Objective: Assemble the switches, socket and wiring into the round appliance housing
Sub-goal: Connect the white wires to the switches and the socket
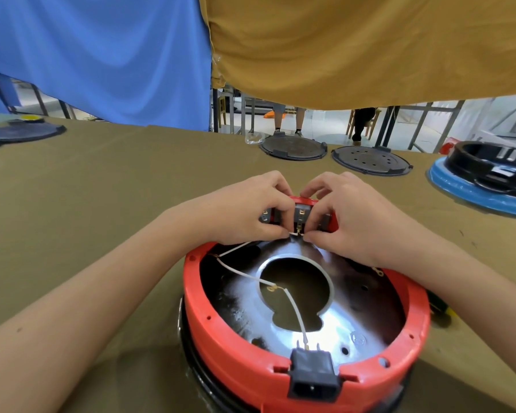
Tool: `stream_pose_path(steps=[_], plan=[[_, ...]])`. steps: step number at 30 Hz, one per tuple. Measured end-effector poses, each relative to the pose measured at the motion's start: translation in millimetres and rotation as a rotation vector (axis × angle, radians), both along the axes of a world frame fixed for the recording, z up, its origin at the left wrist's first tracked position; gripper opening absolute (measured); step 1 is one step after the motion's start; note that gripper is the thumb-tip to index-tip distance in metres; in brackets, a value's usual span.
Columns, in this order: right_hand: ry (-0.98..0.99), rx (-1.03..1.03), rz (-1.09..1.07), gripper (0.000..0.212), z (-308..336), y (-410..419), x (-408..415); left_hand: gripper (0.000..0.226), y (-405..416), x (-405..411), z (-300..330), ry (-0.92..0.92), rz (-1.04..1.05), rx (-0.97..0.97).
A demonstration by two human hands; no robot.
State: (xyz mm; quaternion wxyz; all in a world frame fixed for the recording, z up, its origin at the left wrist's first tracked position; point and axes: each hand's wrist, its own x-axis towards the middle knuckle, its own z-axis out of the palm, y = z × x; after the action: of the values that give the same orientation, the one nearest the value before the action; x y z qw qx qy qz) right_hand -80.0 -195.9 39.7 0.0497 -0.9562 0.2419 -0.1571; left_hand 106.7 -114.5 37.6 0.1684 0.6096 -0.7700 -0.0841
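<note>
The round red housing (408,332) lies open side up on the table in front of me, with a shiny metal plate (334,326) inside. A black power socket (312,374) sits in its near rim. A white wire (294,305) runs from the socket across the plate to the far rim. There, grey switches (301,213) with brass tabs stand in the red rim. My left hand (245,210) grips the rim by the left switch and pinches the wire end. My right hand (340,216) holds the switch block and pinches the same wire terminal.
Two dark round lids (292,147) (370,160) lie at the table's far edge. A black housing on a blue ring (483,177) stands far right, another dark lid (24,132) far left. A yellow-and-black tool (438,308) lies right of the housing. Blue and tan cloths hang behind.
</note>
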Motion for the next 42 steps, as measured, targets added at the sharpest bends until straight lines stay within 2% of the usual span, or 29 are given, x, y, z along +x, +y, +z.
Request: stream_pose_path(steps=[2, 6, 11, 19, 24, 27, 29, 33, 36, 42], plan=[[-0.037, -0.005, 0.002, 0.011, -0.1, 0.3, -0.2, 0.009, 0.2, -0.3, -0.1, -0.013, 0.001, -0.013], [-0.078, 0.032, -0.011, 0.045, 0.6, 0.9, 1.1, 0.033, 0.2, -0.6, 0.0, -0.006, 0.034, -0.071], [-0.013, 0.019, -0.056, 0.054, 0.6, 1.9, 2.6, 0.050, -0.3, -2.0, 0.7, -0.052, 0.070, -0.065], [0.046, -0.057, -0.047, 0.039, 2.4, 2.1, 5.4, 0.045, -4.7, -8.1, 5.1, -0.192, 0.092, -0.094], [0.013, -0.038, -0.045, 0.044, 2.2, 2.8, 3.6, 0.048, -1.7, -8.4, 2.7, -0.130, 0.087, -0.090], [-0.072, 0.003, -0.014, 0.052, 2.1, 3.9, 0.6, 0.049, 1.0, -9.1, 4.9, -0.111, 0.068, -0.065], [-0.085, -0.038, 0.007, 0.045, 3.6, 4.3, -2.7, 0.043, 4.0, -9.5, 6.3, -0.121, 0.063, -0.061], [0.009, -0.139, -0.019, 0.021, 10.8, 3.9, -7.3, 0.036, 11.8, -5.5, 7.0, -0.307, 0.129, -0.068], [0.046, -0.164, -0.028, 0.017, 10.1, 7.6, -5.3, 0.039, 14.6, -0.6, 8.4, -0.421, 0.210, -0.070], [0.089, -0.164, -0.014, 0.026, 1.1, 7.1, -1.2, 0.027, 13.9, -6.2, 4.5, -0.262, 0.099, -0.074]])
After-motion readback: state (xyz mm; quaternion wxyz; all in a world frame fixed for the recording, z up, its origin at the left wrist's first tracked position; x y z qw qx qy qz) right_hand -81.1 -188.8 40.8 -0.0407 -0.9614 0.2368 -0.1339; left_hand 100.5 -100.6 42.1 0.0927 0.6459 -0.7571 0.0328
